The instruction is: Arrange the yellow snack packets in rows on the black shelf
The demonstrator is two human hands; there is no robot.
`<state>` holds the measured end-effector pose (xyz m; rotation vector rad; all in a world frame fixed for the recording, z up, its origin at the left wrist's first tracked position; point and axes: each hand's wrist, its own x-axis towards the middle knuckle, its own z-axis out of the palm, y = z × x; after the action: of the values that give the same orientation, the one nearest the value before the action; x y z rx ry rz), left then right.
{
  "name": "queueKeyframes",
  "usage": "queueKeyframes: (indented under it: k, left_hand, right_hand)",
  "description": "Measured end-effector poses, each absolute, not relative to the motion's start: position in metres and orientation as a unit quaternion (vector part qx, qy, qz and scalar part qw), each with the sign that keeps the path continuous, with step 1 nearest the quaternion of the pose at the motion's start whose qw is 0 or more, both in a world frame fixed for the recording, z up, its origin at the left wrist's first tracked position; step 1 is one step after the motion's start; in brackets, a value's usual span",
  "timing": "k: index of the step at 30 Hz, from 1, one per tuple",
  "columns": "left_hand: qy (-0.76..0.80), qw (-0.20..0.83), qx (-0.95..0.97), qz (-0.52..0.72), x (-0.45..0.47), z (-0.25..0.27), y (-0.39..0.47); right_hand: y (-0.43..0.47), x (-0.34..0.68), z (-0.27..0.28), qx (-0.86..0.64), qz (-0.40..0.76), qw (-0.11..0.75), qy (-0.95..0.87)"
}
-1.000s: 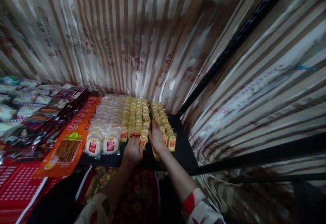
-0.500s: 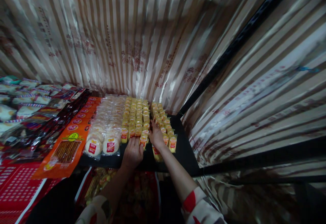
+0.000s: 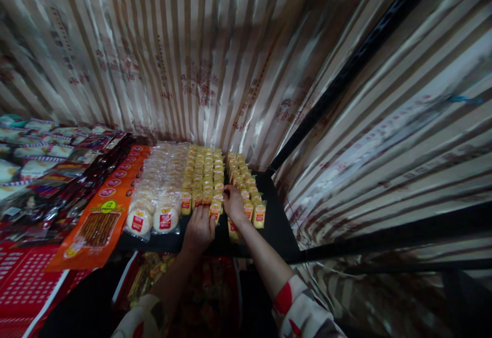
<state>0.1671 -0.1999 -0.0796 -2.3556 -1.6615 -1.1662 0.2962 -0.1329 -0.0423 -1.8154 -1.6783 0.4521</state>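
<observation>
Rows of small yellow wrapped cakes (image 3: 207,174) with red labels stand on a black shelf (image 3: 277,210). At the front of these rows is my left hand (image 3: 199,229), its fingers laid against the lowest packets and its thumb apart, beside a tilted front packet (image 3: 215,212). My right hand (image 3: 234,206) sits in the gap between this block and another group of yellow packets (image 3: 246,179). Its bent fingers, a little apart, touch the right side of the block. The fingertips are partly hidden and I see nothing lifted in either hand.
Left of the cakes lie clear bags of round white cakes (image 3: 165,215), an orange snack packet (image 3: 98,225) and dark shiny packets (image 3: 77,174). Beneath the shelf is a red basket of packets (image 3: 122,281). A black post (image 3: 338,87) slants before striped sheeting (image 3: 215,46).
My right hand's fingers have bent in toward the side of the left block of packets. My left hand stays at the row fronts. The whole view has shifted slightly.
</observation>
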Motion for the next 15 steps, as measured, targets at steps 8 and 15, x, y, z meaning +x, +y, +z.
queueKeyframes:
  k: [8, 15]
  left_hand:
    - [-0.542, 0.025, -0.757, -0.363, 0.1672, -0.0779, -0.201]
    - [-0.536, 0.03, -0.758, -0.369, 0.166, -0.079, -0.2014]
  right_hand:
    - [-0.1376, 0.297, -0.0364, -0.711, 0.185, 0.274, -0.621]
    - [-0.1426, 0.3037, -0.034, -0.688, 0.253, 0.322, -0.6]
